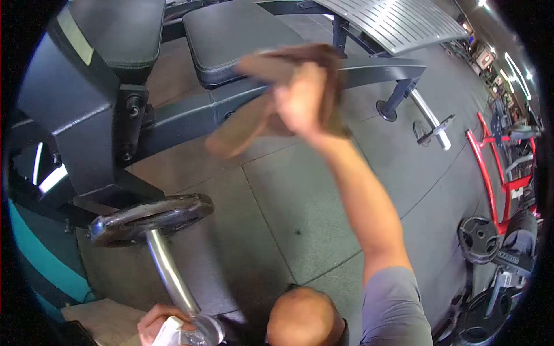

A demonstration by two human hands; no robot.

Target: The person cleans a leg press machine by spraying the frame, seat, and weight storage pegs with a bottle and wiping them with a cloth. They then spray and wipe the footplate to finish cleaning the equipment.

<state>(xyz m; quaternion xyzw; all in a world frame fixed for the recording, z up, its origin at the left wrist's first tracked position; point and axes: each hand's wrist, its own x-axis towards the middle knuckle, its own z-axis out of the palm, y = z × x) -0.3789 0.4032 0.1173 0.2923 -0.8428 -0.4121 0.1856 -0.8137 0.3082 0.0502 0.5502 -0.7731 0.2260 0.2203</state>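
Head view: right grip [301,101] clutches brown cloth [242,131] near black pad [236,34], left grip [153,322] clasps bottle [203,331] beside metal bar [167,268].

Head-worn view, forward and down, right hand [301,104] near

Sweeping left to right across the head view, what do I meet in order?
Teal stripe → black weight plate → brown cloth in the right hand → chrome post → red frame.
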